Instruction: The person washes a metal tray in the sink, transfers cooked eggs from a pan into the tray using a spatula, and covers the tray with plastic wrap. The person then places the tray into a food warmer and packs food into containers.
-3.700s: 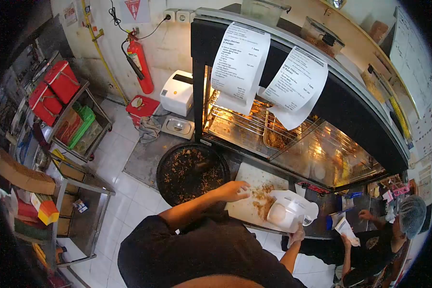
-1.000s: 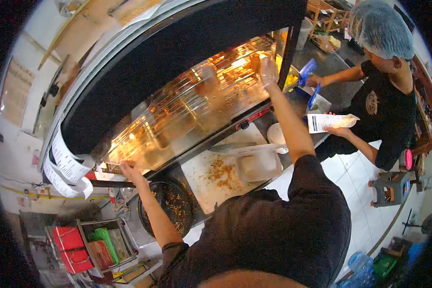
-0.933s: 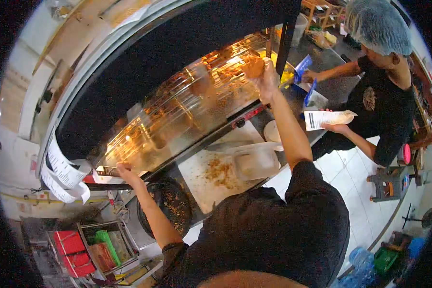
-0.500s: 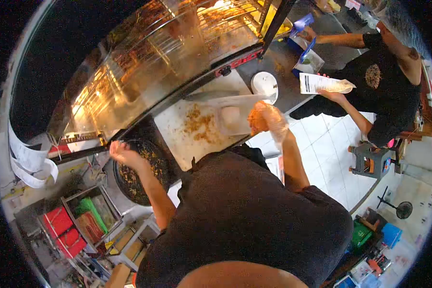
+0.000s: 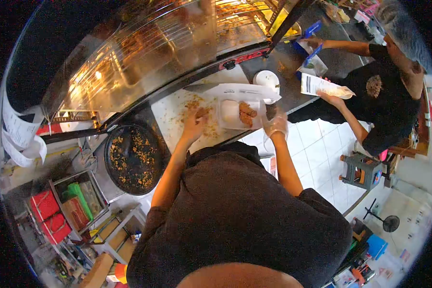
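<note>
An open takeaway box [image 5: 225, 126] lies on the white cutting board [image 5: 164, 111], with a pale rounded mound of what looks like rice [image 5: 231, 112] and a piece of fried chicken [image 5: 246, 114] inside. At the box's right side is my right hand [image 5: 276, 126] in a clear plastic glove, its fingers parted and holding nothing. My left hand [image 5: 193, 126], bare, hovers over the crumbs [image 5: 210, 126] left of the box; its fingers are curled, and whether they pinch anything is too small to tell. The box's lid [image 5: 240, 90] is folded back toward the warmer.
A lit display warmer [image 5: 168, 53] runs along the back. The round black tray [image 5: 134, 160] with crumbs sits left of the board, a white round container [image 5: 266, 82] to its right. A co-worker [image 5: 384, 91] at the right holds a printed paper packet [image 5: 321, 87].
The fried chicken has gone from my right hand into the box, and that hand has opened beside it. My left hand has moved right, from the warmer's edge to over the board.
</note>
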`<state>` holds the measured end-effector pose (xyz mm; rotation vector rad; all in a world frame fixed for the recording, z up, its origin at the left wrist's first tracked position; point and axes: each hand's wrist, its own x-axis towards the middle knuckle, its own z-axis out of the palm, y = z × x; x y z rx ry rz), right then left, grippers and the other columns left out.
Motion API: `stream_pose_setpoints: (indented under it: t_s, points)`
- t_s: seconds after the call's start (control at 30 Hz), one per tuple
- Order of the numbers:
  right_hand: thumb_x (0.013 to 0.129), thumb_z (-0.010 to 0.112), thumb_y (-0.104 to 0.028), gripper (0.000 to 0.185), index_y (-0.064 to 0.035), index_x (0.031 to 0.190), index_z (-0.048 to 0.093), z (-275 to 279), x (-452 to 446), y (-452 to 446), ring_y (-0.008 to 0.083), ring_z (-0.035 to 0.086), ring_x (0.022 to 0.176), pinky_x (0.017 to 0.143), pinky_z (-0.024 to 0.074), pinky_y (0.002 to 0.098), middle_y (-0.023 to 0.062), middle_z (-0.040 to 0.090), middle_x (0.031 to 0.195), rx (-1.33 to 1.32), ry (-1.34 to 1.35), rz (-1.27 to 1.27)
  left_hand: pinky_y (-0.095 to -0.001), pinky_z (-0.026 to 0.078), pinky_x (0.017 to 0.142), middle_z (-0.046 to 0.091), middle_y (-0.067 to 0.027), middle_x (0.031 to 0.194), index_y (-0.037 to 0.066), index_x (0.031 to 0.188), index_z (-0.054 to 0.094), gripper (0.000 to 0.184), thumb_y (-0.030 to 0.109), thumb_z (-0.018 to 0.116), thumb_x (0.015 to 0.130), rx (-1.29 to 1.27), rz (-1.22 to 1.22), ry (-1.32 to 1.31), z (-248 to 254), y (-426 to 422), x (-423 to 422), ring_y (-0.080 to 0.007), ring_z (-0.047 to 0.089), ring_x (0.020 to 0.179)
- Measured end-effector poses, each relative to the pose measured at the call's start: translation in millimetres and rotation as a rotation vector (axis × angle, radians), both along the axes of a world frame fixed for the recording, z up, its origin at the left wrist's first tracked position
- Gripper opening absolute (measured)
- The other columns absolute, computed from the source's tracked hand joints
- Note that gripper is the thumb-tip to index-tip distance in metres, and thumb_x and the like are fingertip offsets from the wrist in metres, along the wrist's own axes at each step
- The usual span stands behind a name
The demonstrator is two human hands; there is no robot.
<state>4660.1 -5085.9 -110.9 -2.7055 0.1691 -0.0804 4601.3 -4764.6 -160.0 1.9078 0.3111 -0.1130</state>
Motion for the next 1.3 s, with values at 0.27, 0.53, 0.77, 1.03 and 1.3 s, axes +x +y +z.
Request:
stream_pose_setpoints:
  t_s: [0.27,0.53,0.77,1.03,1.3]
  points:
    - [0.082,0.057,-0.034,0.037,-0.0065,0.108,0.059,-12,13,-23,0.0347,0.058,0.094,0.08,0.0469,0.0461,0.0169,0.06,0.1,-0.027,0.355,0.2,-0.0278,0.051,0.066,0.067,-0.0109,0.094,0.002,0.109,0.062,0.028,0.02,0.062,0.087,-0.002,-0.296,0.049,103,-18,25,-0.0159,0.064,0.077]
    - [0.09,0.047,-0.015,0.022,-0.0035,0.103,0.06,-71,63,-35,0.032,0.06,0.092,0.078,0.0488,0.0363,0.0157,0.063,0.099,0.789,0.241,0.198,-0.0258,0.043,0.049,0.058,-0.0111,0.075,0.004,0.083,0.057,0.008,0.01,0.054,0.079,0.548,1.023,-1.084,269,173,-95,-0.0181,0.055,0.062]
    - [0.09,0.046,-0.02,0.031,-0.0022,0.114,0.055,-86,72,-11,0.0356,0.06,0.093,0.083,0.0472,0.0397,0.0207,0.063,0.102,0.426,0.052,0.524,-0.0378,0.044,0.071,0.057,-0.0134,0.1,0.003,0.103,0.054,0.03,0.026,0.046,0.087,0.825,1.667,-1.111,383,275,-221,-0.0263,0.055,0.087]
    - [0.082,0.058,-0.037,0.033,-0.0091,0.098,0.066,-24,91,-14,0.0341,0.064,0.086,0.078,0.0495,0.0444,0.0167,0.067,0.09,0.462,0.041,-0.04,-0.048,0.037,0.098,0.051,-0.0171,0.127,0.006,0.129,0.044,0.05,0.038,0.037,0.092,0.587,1.204,-0.825,405,328,-211,-0.0325,0.048,0.116]
    - [0.076,0.062,-0.038,0.031,-0.0108,0.088,0.069,-33,126,-38,0.0305,0.064,0.089,0.077,0.05,0.04,0.013,0.068,0.089,0.239,-0.02,-0.197,-0.0443,0.034,0.101,0.048,-0.0176,0.132,0.008,0.133,0.038,0.058,0.046,0.036,0.091,0.392,1.094,-0.786,409,327,-181,-0.0336,0.046,0.119]
